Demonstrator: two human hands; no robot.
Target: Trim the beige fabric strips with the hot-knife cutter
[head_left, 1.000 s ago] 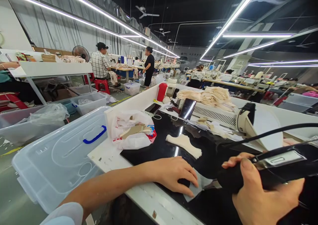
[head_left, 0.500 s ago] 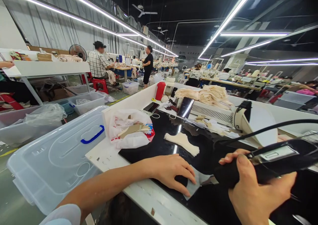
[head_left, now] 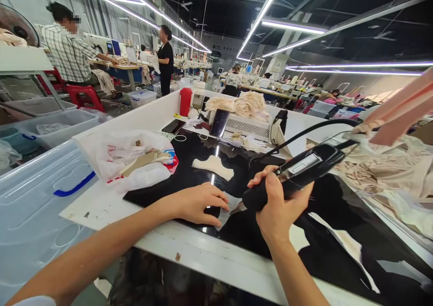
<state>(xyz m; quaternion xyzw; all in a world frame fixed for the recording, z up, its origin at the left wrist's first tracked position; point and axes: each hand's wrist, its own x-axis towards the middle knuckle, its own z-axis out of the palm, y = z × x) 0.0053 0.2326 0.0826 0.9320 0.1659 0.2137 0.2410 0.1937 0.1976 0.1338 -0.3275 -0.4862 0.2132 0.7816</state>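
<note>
My left hand (head_left: 199, 203) lies over a small pale grey-white piece of material (head_left: 228, 209) on a glossy black board, its fingers stretched out and the tips resting on the piece. Closed around a black corded power tool (head_left: 297, 168) is my right hand (head_left: 279, 202). The tool's pointed metal tip reaches the right edge of the pale piece; whether it cuts in, I cannot tell. A cream cut-out (head_left: 214, 165) lies beyond my hands on the board. To the right are another cream piece (head_left: 298, 237) and a long pale strip (head_left: 345, 243).
A white plastic bag (head_left: 135, 162) with cut scraps sits at the board's left corner. A phone (head_left: 220, 123) leans near stacked cream fabric (head_left: 238, 104). Piled beige fabric (head_left: 402, 171) lies on the right. A lidded clear bin (head_left: 30, 211) stands left. Other people work farther off.
My view has turned right, so the table and room sit farther left and the fabric pile shows on the right. Both hands keep about the same pose at the pale piece.
</note>
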